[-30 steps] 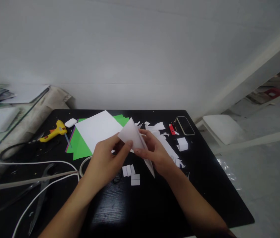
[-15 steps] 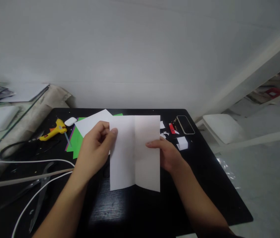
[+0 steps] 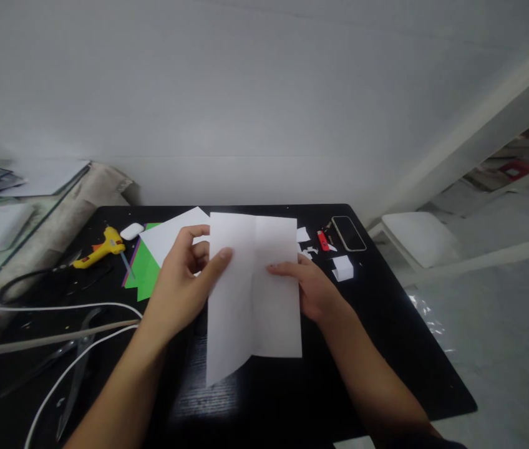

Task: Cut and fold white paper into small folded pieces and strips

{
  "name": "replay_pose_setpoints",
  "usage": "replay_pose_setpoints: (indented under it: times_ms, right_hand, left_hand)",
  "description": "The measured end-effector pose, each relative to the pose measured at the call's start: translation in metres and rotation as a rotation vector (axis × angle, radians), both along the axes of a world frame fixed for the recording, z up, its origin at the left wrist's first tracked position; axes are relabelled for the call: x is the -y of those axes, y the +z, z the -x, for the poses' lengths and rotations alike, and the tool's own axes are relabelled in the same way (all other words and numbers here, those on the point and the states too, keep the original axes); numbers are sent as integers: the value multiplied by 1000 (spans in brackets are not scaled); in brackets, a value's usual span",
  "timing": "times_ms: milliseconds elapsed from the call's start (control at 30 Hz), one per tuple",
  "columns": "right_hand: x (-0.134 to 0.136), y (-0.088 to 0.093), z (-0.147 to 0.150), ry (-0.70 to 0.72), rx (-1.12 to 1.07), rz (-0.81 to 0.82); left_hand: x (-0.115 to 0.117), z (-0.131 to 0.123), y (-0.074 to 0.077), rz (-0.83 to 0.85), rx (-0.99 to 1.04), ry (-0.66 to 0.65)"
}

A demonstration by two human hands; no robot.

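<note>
A sheet of white paper (image 3: 276, 312), creased down the middle into 2 panels, spans the gap between the left hand (image 3: 183, 274) and the right hand (image 3: 318, 292) above a black table (image 3: 414, 368). The hands are apart, each pinching 1 side edge, thumb across the front face. A yellow glue gun (image 3: 113, 238) lies left of the left hand; a phone (image 3: 349, 233) rests beyond the right.

On the table (image 3: 405, 349), the glue gun (image 3: 111, 242) lies left of the held sheet (image 3: 254, 305), the phone (image 3: 349, 234) right.
</note>
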State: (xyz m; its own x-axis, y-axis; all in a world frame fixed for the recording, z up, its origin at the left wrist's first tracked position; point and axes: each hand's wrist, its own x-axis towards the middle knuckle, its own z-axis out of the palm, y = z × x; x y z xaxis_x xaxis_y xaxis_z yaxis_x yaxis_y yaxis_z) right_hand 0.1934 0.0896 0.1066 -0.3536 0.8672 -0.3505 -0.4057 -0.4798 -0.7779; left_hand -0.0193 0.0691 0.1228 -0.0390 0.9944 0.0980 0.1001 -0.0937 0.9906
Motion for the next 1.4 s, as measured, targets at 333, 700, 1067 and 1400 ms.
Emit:
replay_pose_setpoints:
  times_ms: [333,700,1067,1400]
  right_hand:
    - [-11,-5,3,-440,-116,-27]
    - [-6,4,2,-357,-168,-123]
    - [-2,6,3,-342,-152,-179]
    - [-6,10,-24,-177,94,-285]
  left_hand:
    - [-2,4,2,57,-377,-308]
    - [-16,15,-3,92,-152,-21]
    - [-19,-1,-17,134,218,104]
    - [-15,18,1,60,256,234]
